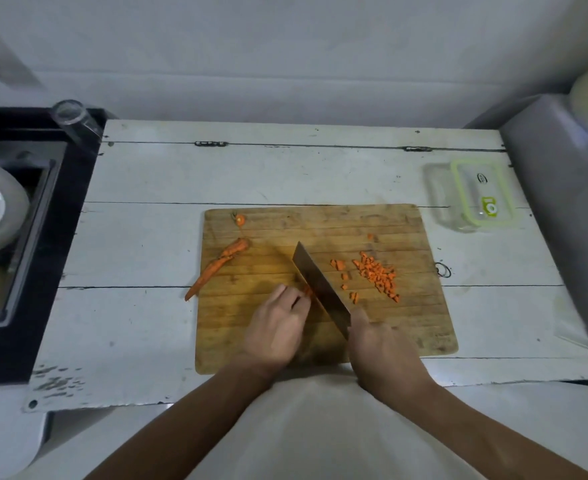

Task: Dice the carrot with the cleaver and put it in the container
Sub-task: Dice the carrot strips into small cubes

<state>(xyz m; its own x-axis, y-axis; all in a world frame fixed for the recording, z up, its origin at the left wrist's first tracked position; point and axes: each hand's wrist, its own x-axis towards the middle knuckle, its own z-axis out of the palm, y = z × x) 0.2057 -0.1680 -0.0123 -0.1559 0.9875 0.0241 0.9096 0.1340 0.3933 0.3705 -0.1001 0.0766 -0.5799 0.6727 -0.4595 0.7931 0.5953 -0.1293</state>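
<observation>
The right hand point(380, 344) grips the cleaver point(322, 289) with its blade down on the middle of the cutting board point(320, 223), against carrot strips point(307, 290) pinned by the curled left hand point(278, 323). Keep the left fingertips tucked back and feed in small, even steps. Diced bits point(377, 275) lie toward the board's right edge, an uncut carrot half point(216, 266) at its left edge, the container point(472, 195) off its far right corner.

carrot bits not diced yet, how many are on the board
3: a long tapered piece overhanging the board's left edge, a small round end slice near the far-left corner, and strips under the left hand, partly hidden.
</observation>
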